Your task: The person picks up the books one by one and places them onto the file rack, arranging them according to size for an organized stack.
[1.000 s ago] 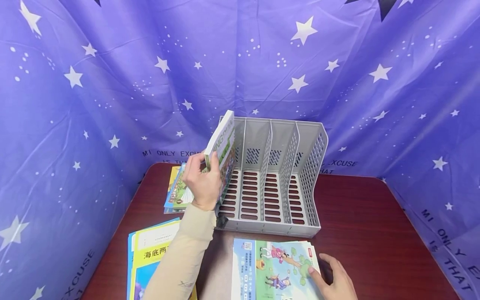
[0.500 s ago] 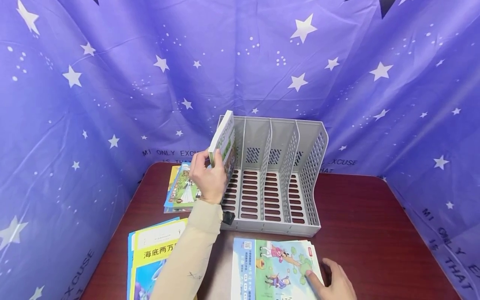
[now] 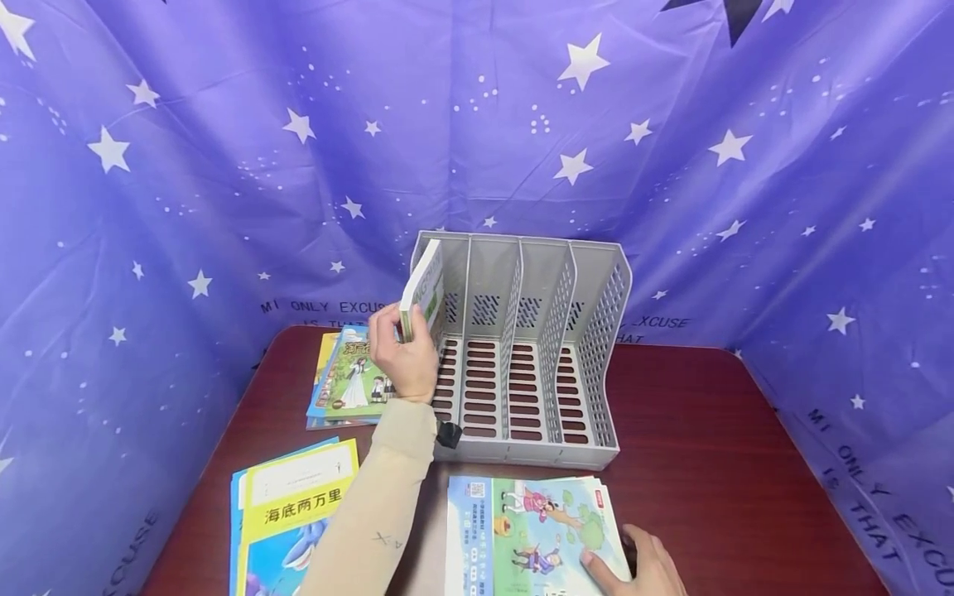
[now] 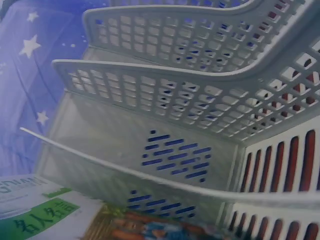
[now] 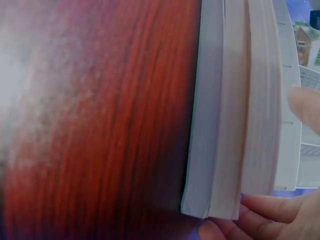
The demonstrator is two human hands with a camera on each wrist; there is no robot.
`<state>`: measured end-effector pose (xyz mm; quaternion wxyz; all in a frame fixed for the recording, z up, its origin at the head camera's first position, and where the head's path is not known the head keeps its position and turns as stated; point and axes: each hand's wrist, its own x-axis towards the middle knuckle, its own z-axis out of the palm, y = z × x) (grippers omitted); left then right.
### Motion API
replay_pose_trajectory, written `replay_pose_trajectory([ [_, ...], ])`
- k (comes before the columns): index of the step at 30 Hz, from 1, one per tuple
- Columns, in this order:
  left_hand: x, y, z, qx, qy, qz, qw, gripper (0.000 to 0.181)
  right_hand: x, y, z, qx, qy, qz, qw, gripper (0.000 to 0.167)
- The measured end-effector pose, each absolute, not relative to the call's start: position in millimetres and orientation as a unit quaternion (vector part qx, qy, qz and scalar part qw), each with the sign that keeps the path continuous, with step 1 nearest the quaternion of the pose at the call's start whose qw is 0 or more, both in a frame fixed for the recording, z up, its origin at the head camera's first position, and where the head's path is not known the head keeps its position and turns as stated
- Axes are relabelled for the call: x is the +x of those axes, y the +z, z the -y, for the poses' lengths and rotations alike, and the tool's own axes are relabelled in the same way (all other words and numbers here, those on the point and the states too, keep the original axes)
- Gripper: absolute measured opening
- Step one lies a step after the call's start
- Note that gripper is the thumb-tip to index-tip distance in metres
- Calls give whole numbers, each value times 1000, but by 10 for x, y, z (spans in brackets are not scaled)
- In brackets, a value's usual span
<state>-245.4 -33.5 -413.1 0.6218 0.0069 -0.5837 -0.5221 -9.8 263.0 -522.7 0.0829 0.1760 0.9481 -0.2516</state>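
In the head view my left hand [image 3: 406, 356] grips a thick book [image 3: 423, 281] by its near edge, thumb on the cover side. The book stands upright inside the leftmost compartment of a grey file rack [image 3: 514, 454]. Up close in the left wrist view, the book's green-and-white cover [image 4: 45, 215] lies beside a thin divider [image 4: 150, 177]. My right hand [image 3: 647, 567] holds the right edge of a stack of books [image 3: 532, 538] in front of the rack, thumb on the top cover. Its fingers [image 5: 270, 207] curl at the page blocks in the right wrist view.
A pile with a yellow-and-blue book [image 3: 291, 513] lies at the front left. Several picture books [image 3: 354, 389] lie left of the rack, partly behind my left hand. A purple starred curtain [image 3: 477, 132] hangs behind the dark red table [image 3: 715, 463].
My left hand has lowered the book further into the leftmost compartment. My right hand stays at the stack. The head view has shifted slightly, moving the scene left.
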Motion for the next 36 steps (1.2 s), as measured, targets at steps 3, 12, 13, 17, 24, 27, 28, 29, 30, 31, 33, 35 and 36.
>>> replay_pose_trajectory([
  [3,-2482,-4234,312,5,-535,583,611,15,-95,-5224,-2622,184,-253,-946,89,103],
  [12,-2561,-4397,225,-10,-512,590,624,13,-52,-5179,-2577,174,-258,-948,70,95],
  [13,-2574,-4412,226,-13,-507,590,628,14,-51,-5177,-2574,172,-258,-948,67,94],
  [17,-2618,-4445,239,-21,-499,586,639,20,-61,-5183,-2577,163,-257,-951,65,90],
  [24,-2623,-4477,222,-21,-503,600,622,21,-68,-5189,-2581,174,-262,-946,80,92],
  [27,-2583,-4466,207,-20,-504,613,608,22,-65,-5193,-2586,177,-264,-944,84,92],
  [28,-2569,-4461,207,-19,-506,617,602,22,-64,-5192,-2588,177,-264,-944,84,91],
  [29,-2554,-4457,209,-20,-508,621,596,23,-64,-5191,-2590,176,-264,-945,84,91],
  [30,-2540,-4451,215,-20,-511,625,589,23,-64,-5189,-2592,175,-263,-945,82,90],
  [31,-2527,-4446,223,-19,-515,629,583,23,-64,-5187,-2592,174,-262,-946,80,89],
  [33,-2503,-4441,248,-16,-520,639,567,24,-66,-5186,-2595,170,-260,-947,78,89],
  [35,-2472,-4433,280,-11,-521,652,551,27,-63,-5188,-2593,168,-261,-948,77,89],
  [36,-2451,-4426,299,-7,-520,660,542,29,-59,-5191,-2591,168,-261,-948,75,90],
])
